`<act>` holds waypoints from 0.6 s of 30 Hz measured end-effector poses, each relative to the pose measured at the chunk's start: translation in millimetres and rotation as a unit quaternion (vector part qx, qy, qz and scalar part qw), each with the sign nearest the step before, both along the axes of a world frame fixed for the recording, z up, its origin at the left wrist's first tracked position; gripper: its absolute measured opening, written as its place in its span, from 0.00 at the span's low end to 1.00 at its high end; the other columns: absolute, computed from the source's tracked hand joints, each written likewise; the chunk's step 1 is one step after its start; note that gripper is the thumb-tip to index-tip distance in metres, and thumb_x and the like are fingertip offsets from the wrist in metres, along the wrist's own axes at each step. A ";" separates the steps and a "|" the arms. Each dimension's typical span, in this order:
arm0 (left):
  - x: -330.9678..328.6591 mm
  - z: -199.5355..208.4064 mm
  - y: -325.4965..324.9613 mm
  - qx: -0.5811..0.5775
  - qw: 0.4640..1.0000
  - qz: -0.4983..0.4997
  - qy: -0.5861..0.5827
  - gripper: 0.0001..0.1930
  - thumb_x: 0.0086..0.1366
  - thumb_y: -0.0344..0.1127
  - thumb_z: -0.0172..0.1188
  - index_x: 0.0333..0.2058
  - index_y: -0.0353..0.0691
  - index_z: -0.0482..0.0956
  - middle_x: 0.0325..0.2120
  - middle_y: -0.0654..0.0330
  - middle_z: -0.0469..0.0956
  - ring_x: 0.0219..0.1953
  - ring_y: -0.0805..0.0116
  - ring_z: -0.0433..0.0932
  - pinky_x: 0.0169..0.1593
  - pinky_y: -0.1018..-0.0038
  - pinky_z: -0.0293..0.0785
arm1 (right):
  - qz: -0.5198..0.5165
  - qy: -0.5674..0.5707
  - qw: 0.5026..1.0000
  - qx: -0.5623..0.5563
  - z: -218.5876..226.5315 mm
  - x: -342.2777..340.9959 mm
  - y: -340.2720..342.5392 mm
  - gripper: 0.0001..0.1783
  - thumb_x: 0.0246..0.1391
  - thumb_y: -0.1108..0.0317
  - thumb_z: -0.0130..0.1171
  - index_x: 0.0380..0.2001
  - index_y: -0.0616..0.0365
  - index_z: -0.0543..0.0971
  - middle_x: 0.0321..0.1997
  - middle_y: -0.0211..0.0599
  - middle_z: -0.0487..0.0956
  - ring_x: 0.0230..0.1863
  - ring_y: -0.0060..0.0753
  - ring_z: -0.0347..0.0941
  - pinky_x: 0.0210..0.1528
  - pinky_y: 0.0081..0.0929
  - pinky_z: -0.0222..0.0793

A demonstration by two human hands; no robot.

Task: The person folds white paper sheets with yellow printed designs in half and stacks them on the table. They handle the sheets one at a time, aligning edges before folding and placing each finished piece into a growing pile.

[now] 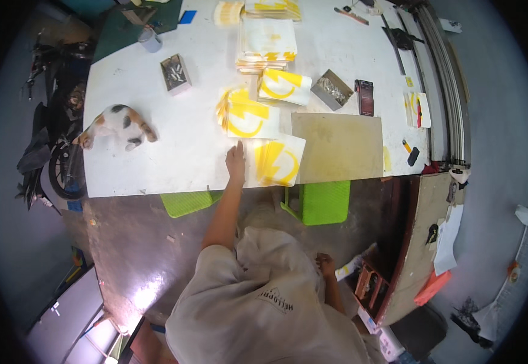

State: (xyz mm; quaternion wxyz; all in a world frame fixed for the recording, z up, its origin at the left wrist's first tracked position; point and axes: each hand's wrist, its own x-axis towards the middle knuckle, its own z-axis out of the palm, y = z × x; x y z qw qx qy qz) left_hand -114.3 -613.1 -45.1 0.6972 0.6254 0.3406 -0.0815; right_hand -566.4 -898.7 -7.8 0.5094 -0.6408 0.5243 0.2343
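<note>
My left hand rests at the near edge of the white table, fingers stretched out and holding nothing that I can see. Its fingertips are just below a fanned stack of white and yellow printed sheets. Right of that hand, another fanned stack of the same sheets lies near the table edge. Low beside my body hangs my right hand, away from the table. Its fingers look loosely bent and apart, with nothing visible in them. Farther back are a third small stack and a taller sheet pile.
A cat lies on the table's left side. Small boxes of metal parts flank the stacks. A tan board, a cutter knife and a long metal rail are to the right. Green chairs stand beneath the edge.
</note>
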 end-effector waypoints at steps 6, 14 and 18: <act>49.7 -1.6 -26.0 -0.033 0.997 0.032 0.061 0.28 0.71 0.52 0.55 0.54 0.30 0.70 0.40 0.57 0.76 0.37 0.69 0.73 0.39 0.73 0.71 | -0.044 0.027 0.997 -0.059 60.9 23.2 -58.6 0.23 0.57 0.55 0.63 0.45 0.66 0.80 0.35 0.39 0.83 0.36 0.36 0.79 0.42 0.32 0.75; 82.5 -28.2 -32.5 -0.061 0.981 0.181 -0.020 0.27 0.73 0.51 0.51 0.57 0.30 0.68 0.50 0.51 0.75 0.49 0.62 0.74 0.52 0.68 0.70 | 0.234 0.037 0.930 -0.282 87.3 87.7 -138.0 0.22 0.56 0.55 0.59 0.43 0.65 0.82 0.38 0.49 0.84 0.42 0.38 0.81 0.45 0.36 0.73; 94.8 -26.3 -38.9 0.007 0.979 0.201 0.035 0.26 0.73 0.49 0.51 0.53 0.26 0.71 0.47 0.48 0.77 0.48 0.59 0.75 0.52 0.66 0.70 | 0.265 0.014 0.933 -0.242 95.6 150.7 -164.8 0.24 0.56 0.54 0.60 0.45 0.66 0.81 0.39 0.48 0.84 0.43 0.35 0.80 0.46 0.32 0.73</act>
